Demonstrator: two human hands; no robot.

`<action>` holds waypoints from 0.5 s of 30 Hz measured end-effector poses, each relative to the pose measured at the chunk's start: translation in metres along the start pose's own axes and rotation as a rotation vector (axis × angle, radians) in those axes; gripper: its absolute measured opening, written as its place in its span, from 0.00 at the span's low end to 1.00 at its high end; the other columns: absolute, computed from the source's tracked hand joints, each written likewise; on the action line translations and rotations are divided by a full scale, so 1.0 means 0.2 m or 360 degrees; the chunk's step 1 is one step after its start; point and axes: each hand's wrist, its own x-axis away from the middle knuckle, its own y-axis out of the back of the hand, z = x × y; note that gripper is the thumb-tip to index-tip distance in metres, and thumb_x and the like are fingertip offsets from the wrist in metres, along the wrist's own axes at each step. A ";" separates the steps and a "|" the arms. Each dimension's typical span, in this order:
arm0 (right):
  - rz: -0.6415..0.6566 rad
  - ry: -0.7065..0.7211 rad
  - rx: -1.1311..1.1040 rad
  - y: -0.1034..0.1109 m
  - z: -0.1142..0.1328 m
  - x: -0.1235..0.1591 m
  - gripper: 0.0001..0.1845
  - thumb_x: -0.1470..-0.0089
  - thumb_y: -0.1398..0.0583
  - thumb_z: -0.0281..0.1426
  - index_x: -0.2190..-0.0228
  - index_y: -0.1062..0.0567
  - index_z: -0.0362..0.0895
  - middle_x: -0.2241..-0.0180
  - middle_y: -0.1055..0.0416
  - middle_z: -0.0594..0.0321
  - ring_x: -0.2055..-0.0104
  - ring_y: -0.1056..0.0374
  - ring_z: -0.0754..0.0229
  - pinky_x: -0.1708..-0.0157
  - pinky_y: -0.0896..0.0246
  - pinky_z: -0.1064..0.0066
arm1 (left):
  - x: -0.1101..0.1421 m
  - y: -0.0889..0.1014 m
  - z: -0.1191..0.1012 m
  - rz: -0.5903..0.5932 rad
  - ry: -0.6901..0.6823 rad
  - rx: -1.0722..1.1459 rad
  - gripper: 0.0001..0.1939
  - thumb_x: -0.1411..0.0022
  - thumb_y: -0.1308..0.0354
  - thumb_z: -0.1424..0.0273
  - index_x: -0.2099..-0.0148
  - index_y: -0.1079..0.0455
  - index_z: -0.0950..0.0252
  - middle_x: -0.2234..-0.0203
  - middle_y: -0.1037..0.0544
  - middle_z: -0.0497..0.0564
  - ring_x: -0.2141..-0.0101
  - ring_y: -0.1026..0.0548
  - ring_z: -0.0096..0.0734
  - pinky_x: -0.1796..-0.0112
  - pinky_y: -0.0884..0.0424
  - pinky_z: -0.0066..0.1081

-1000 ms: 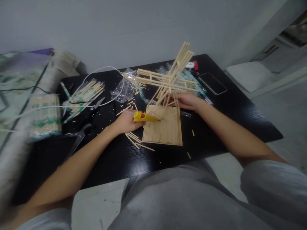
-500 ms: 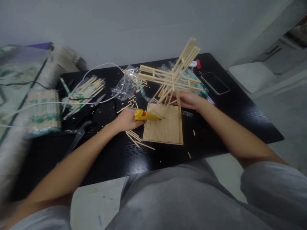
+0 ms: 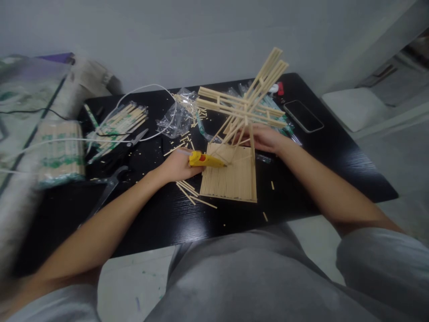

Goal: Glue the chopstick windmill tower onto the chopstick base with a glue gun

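My left hand [image 3: 181, 166] is closed around a yellow glue gun [image 3: 208, 160]. Its tip points right, at the foot of a thin stick above a square base [image 3: 231, 181] of side-by-side wooden sticks. From the back of this base rises a stick frame with a windmill-like cross [image 3: 246, 107] of paired sticks, leaning to the upper right. My right hand [image 3: 263, 137] is behind the frame's legs, its fingers closed around the frame and partly hidden by the sticks.
Cut sticks [image 3: 186, 190] lie left of the base. Scissors [image 3: 137, 138], pliers [image 3: 112, 183], bundled chopsticks [image 3: 62, 152] and a white cord [image 3: 154, 86] are on the left. Crumpled plastic [image 3: 177, 116] lies behind, a phone [image 3: 303, 116] at the back right.
The stick cross has tilted slightly up and to the right, with my right hand still at the frame. The glue gun stays at nearly the same spot over the base.
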 end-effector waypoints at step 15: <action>0.0048 -0.0018 0.0003 0.00 0.00 0.00 0.05 0.30 0.34 0.31 0.59 0.18 0.43 0.61 0.16 0.54 0.58 0.18 0.55 0.46 0.21 0.59 | 0.01 0.00 -0.01 0.0048 0.0092 -0.0045 0.08 0.35 0.36 0.68 0.67 0.29 0.62 0.74 0.24 0.45 0.72 0.25 0.29 0.67 0.32 0.29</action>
